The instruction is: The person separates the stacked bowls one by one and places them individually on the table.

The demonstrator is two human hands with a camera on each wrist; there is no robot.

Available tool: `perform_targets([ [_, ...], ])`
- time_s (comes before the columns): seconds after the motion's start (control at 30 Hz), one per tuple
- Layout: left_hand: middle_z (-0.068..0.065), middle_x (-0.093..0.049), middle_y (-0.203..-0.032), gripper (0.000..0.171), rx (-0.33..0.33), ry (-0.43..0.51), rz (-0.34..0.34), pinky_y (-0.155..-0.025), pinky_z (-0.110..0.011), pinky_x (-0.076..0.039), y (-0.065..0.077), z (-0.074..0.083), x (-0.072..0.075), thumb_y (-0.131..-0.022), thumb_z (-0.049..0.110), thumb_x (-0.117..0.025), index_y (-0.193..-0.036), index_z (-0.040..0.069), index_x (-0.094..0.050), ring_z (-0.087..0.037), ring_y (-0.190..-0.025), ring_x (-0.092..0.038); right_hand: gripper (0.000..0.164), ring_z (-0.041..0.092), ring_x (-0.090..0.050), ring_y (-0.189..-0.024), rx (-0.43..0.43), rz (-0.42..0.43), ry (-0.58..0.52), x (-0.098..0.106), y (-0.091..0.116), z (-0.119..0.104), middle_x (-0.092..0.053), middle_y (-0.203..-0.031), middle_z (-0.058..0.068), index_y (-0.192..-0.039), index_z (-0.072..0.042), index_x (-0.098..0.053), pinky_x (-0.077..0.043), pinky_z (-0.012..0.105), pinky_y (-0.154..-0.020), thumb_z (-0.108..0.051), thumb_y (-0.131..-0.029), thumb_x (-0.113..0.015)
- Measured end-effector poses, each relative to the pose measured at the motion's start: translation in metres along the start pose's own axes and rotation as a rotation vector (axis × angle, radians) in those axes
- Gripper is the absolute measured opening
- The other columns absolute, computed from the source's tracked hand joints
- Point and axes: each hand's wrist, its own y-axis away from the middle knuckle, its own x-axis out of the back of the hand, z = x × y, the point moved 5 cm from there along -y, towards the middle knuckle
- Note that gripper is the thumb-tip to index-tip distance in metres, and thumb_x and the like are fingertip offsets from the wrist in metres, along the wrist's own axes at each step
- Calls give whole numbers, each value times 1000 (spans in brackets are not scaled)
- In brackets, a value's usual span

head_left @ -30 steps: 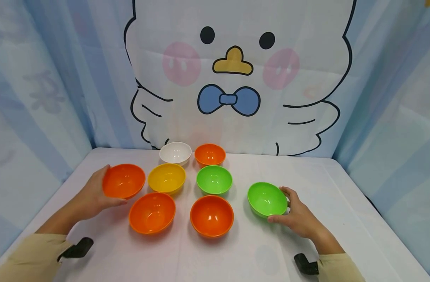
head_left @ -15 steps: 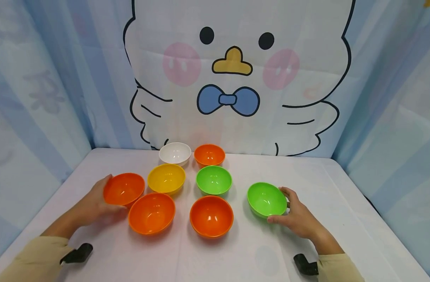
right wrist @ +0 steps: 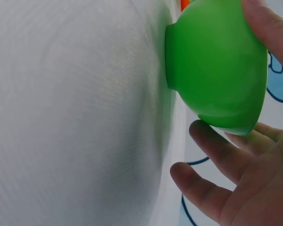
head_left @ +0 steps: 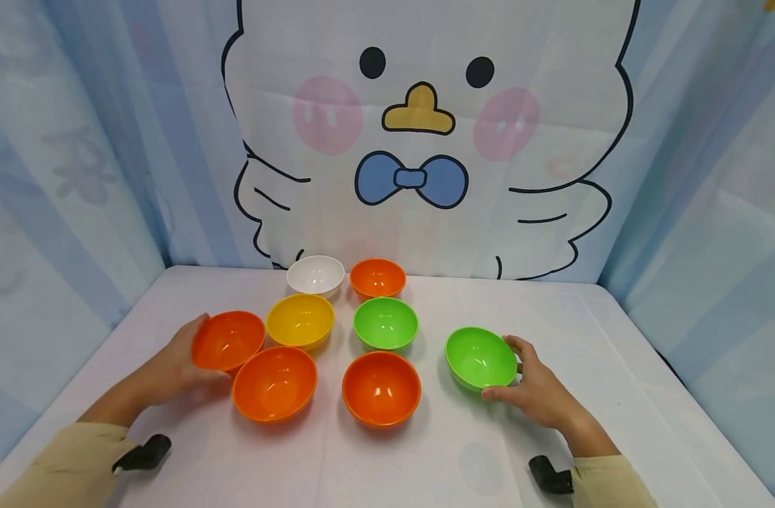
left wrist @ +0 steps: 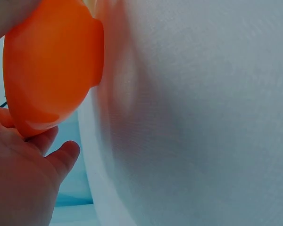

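Observation:
At the left of the head view, my left hand [head_left: 178, 363] grips an orange bowl [head_left: 229, 341] by its side, thumb at the near edge. That bowl stands upright, right beside a nearer orange bowl [head_left: 275, 384]. In the left wrist view the held bowl's outer wall [left wrist: 52, 66] and foot show close over the cloth; whether it touches cannot be told. On the right, my right hand [head_left: 540, 388] holds a green bowl [head_left: 481, 358] between thumb and fingers. The right wrist view shows this bowl's underside [right wrist: 217, 66], its foot at or just above the cloth.
Between the hands stand a yellow bowl [head_left: 301, 321], another green bowl [head_left: 386, 323] and an orange bowl [head_left: 381, 389]. Farther back are a white bowl [head_left: 316, 275] and a small orange bowl [head_left: 377, 279], near the printed curtain [head_left: 419, 233]. A white cloth covers the table [head_left: 438, 458].
My left hand has lowered the orange bowl toward the table, then shifted it slightly right toward the nearer orange bowl. My right hand and its green bowl have stayed in place.

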Motion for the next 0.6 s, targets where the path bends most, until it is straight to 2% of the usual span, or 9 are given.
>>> perform_targets([
  [0.3, -37, -19, -147, 126, 10, -21, -49, -94, -65, -46, -1, 0, 4, -74, 36, -84, -152, -12, 2, -54, -127, -32, 113, 52, -39, -131, 21, 5, 4, -1, -3, -1, -21, -158, 28, -154, 1, -14, -39, 64, -102, -41, -78, -86],
  [0.43, -37, -18, -149, 126, -28, -25, -43, -93, -65, -46, -1, 4, 5, -72, 34, -85, -152, -12, 1, -54, -128, -31, 114, 52, -38, -132, 13, 0, 3, -1, -3, -1, -20, -158, 29, -154, 1, -13, -39, 64, -102, -42, -77, -86],
  [0.6, -37, -10, -156, 120, -98, -124, -11, -92, -72, -42, 5, 19, 11, -72, 42, -85, -153, -11, -14, -58, -134, -21, 118, 54, -30, -138, 12, 4, 8, 2, -1, -3, -20, -157, 33, -156, 3, -8, -33, 68, -104, -43, -78, -85],
])
